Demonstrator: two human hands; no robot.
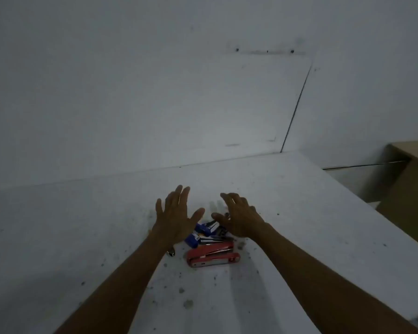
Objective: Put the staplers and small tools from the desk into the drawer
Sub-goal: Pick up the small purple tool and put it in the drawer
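A small pile of tools lies on the white desk [82, 225]. Nearest me is a red stapler [212, 255], lying flat. Behind it are a blue stapler [204, 228], a second blue tool [192, 239] and some dark and silver pieces, partly hidden by my hands. A small dark metal piece [171, 252] sits by my left wrist. My left hand [175, 216] hovers over the pile's left side, fingers spread, holding nothing. My right hand [240, 219] hovers over its right side, fingers apart and slightly curled, also holding nothing. No drawer is visible.
The desk is speckled with dark spots and butts against a white wall [155, 92] at the back. Its right edge [372, 203] drops off diagonally. Beyond that edge stands a light wooden cabinet [410, 189].
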